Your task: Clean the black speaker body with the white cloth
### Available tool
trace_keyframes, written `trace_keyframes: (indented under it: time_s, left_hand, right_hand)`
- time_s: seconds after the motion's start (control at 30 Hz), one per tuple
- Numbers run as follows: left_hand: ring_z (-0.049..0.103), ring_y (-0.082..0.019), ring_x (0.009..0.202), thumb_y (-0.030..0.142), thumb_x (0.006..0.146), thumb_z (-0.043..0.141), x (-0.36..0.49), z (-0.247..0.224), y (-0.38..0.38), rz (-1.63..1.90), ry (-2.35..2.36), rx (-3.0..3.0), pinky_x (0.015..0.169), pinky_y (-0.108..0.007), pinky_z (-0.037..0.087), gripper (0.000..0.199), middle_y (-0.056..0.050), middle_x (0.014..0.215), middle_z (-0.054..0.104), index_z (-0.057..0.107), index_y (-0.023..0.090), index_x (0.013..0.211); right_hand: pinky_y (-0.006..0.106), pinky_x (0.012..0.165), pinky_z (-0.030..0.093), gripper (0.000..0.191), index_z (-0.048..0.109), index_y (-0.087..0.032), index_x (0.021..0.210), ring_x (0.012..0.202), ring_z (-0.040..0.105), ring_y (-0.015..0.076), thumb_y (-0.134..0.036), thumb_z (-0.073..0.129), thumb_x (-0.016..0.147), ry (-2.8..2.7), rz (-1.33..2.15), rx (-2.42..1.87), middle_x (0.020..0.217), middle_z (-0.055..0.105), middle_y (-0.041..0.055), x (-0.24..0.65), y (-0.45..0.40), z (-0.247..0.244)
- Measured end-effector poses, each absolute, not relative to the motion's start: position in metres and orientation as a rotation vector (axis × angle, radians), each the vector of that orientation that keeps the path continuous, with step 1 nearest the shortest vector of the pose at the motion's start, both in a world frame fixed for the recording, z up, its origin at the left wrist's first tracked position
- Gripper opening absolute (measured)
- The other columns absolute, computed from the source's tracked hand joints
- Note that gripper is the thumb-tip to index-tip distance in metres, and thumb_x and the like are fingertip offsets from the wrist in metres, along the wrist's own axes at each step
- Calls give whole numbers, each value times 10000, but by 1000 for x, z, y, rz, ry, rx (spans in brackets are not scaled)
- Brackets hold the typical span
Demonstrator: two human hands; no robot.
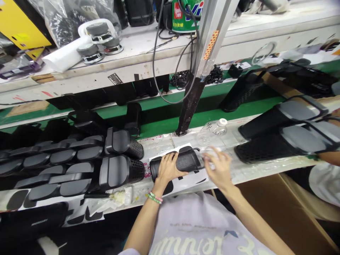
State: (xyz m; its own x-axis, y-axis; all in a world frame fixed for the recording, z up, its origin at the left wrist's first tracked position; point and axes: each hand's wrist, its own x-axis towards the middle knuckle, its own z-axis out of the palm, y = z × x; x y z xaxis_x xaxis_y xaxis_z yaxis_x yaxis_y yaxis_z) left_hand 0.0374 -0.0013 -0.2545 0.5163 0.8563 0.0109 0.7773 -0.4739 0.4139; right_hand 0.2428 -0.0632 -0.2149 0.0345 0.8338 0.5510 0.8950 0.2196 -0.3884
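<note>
A black speaker housing [188, 160] with a strap loop at its right end lies on its side on a white sheet [183, 182] with black cut-out shapes. My left hand [168, 166] is wrapped over its left part, holding it down. At the housing's right end is my right hand [219, 168], slightly blurred, its fingers curled together around something pale and see-through that I cannot make out. A clear bottle [216, 129] with a white cap stands just behind my right hand.
Several black speaker housings [117, 171] crowd the bench on the left, and more [276, 141] lie at the right near another person's arm [330, 157]. A metal post [195, 85] rises behind the bench. Speaker drivers [90, 53] and a green can [186, 17] sit on the shelf.
</note>
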Motion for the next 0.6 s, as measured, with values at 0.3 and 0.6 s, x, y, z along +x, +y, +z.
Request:
trace_keyframes:
  time_s: [0.3, 0.6]
  left_hand:
    - [532, -336, 1214, 710, 676, 632, 38, -257, -8, 328, 1342, 2422, 1076, -490, 359, 939, -188, 1332, 571, 468, 95, 1366]
    - [548, -331, 1203, 654, 665, 675, 37, -257, -1, 322, 1342, 2410, 1061, -483, 383, 903, -187, 1323, 582, 480, 108, 1358]
  right_hand:
    - [519, 1018, 449, 494, 561, -198, 1259, 1228, 554, 318, -38, 337, 849, -2098, 275, -1500, 1173, 683, 130, 202, -51, -252]
    - [574, 1068, 311, 436, 641, -228, 1147, 1256, 516, 333, -57, 413, 817, -1950, 499, -1571, 1056, 726, 122, 193, -58, -249]
